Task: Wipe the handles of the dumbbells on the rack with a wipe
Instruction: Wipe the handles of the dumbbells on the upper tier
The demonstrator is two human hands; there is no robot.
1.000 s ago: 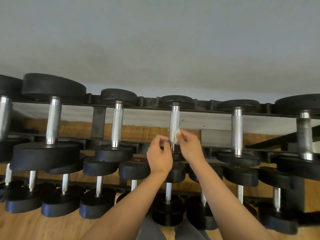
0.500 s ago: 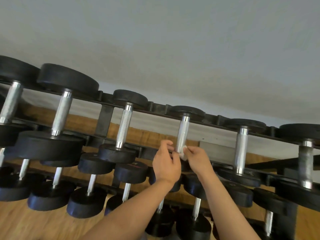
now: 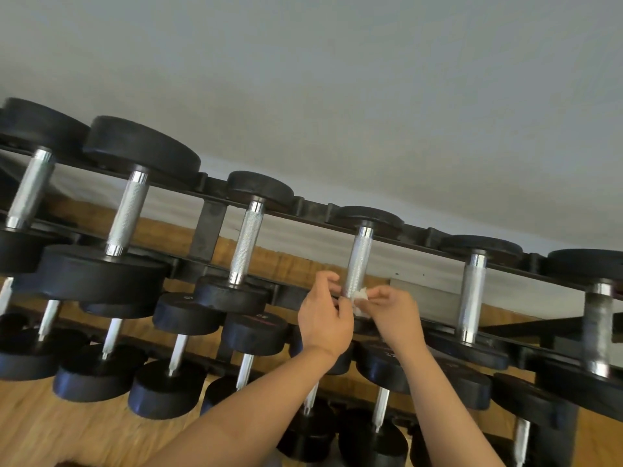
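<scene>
Mid-frame, the right hand (image 3: 392, 311) pinches the soft, light wipe (image 3: 359, 295) against the hard, bumpy handle (image 3: 359, 261). I cannot tell what the left hand (image 3: 323, 320) grips.

both hands pinching wipe (image 3: 359, 295), dumbbell handle (image 3: 358, 264)

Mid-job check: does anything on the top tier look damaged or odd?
Yes: the far-right handle on the top tier looks dull and dark, unlike the bright handle beside it. Tarnish or grime, cannot tell. Otherwise nothing stands out.

White crumpled wipe (image 3: 359, 295) against knurled handle (image 3: 358, 264)
</scene>
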